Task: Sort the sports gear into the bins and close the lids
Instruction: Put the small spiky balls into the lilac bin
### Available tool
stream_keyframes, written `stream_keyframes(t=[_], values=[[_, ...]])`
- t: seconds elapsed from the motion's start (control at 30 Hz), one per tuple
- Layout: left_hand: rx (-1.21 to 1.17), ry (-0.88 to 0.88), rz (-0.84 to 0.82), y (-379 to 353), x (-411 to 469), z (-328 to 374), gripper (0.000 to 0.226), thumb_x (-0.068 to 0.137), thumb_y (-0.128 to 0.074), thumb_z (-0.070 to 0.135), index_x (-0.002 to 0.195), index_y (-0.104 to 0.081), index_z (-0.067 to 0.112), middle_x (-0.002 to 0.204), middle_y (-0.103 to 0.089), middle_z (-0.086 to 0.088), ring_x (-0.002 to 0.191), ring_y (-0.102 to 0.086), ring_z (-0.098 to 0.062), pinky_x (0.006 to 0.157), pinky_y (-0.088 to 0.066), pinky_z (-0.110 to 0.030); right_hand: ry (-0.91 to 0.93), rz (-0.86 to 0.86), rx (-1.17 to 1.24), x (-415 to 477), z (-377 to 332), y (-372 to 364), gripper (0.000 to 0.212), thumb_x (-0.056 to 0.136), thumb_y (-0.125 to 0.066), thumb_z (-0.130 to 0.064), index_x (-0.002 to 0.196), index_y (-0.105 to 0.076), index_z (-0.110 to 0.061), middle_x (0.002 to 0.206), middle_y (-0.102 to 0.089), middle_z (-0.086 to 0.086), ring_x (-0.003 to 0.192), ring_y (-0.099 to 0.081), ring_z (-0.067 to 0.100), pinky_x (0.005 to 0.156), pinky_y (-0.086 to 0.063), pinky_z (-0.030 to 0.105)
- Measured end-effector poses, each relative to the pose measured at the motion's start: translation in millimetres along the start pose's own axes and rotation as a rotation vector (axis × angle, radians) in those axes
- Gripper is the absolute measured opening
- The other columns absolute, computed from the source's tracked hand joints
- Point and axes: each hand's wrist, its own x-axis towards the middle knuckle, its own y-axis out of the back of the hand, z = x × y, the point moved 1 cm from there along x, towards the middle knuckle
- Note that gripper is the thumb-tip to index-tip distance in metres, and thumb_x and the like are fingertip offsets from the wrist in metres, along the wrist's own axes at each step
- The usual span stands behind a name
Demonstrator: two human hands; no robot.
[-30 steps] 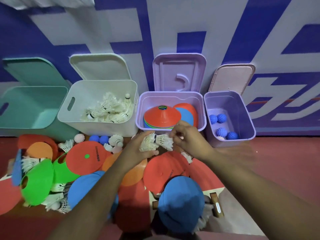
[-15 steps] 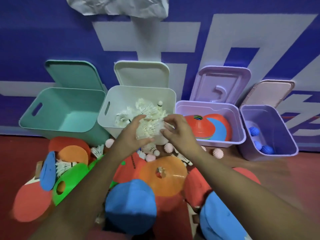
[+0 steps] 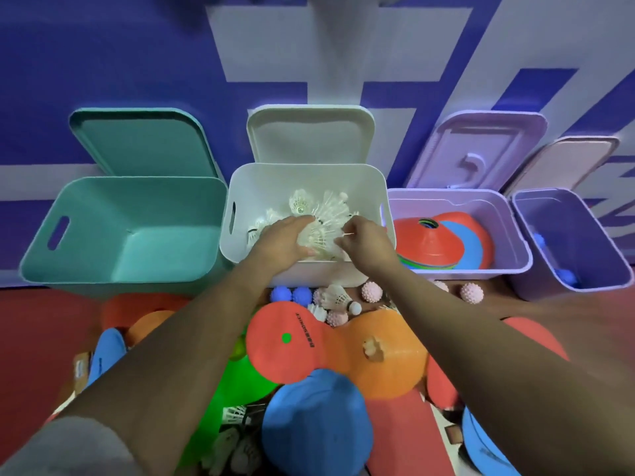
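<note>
Both my hands are inside the white bin (image 3: 240, 187), over its pile of white shuttlecocks (image 3: 311, 206). My left hand (image 3: 287, 240) grips a bunch of shuttlecocks (image 3: 316, 240) from the left side. My right hand (image 3: 366, 240) pinches the same bunch from the right. The teal bin (image 3: 113, 214) on the left holds nothing. The lilac bin (image 3: 457, 201) holds stacked red and blue cones (image 3: 443, 242). The purple bin (image 3: 577, 228) at far right holds blue spiky balls (image 3: 567, 278). All lids lean open against the wall.
On the red floor in front of the bins lie loose shuttlecocks (image 3: 338, 298), blue spiky balls (image 3: 292, 294), pink spiky balls (image 3: 371, 292), a red paddle (image 3: 285, 341), orange cones (image 3: 381, 355), blue cones (image 3: 316, 427) and a green cone (image 3: 237, 383).
Both hands carried the bunch of shuttlecocks from in front of the lilac bin leftward and into the white bin. The view shifted left and closer.
</note>
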Motion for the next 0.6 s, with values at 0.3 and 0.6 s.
stream_keyframes(t=[0.3, 0.6], values=[[-0.230, -0.093, 0.262, -0.8, -35.2, 5.7, 0.045, 0.087, -0.068, 0.028, 0.130, -0.057, 0.018, 0.131, -0.051, -0.001, 0.126, -0.043, -0.015, 0.104, -0.028, -0.018, 0.121, 0.165, 0.017, -37.9, -8.5, 3.9, 0.043, 0.093, -0.061, -0.024, 0.131, -0.053, -0.006, 0.131, -0.053, 0.010, 0.121, -0.050, 0.021, 0.100, -0.037, 0.028], [-0.238, -0.104, 0.088, -71.7, -114.1, -21.6, 0.017, 0.083, -0.068, 0.016, 0.100, -0.067, 0.015, 0.096, -0.059, 0.001, 0.088, -0.059, -0.011, 0.085, -0.048, -0.033, -0.094, -0.002, -0.059, -113.9, 59.8, -28.9, 0.027, 0.087, -0.064, -0.021, 0.109, -0.061, -0.005, 0.100, -0.058, 0.011, 0.102, -0.055, 0.028, 0.081, -0.043, 0.034]])
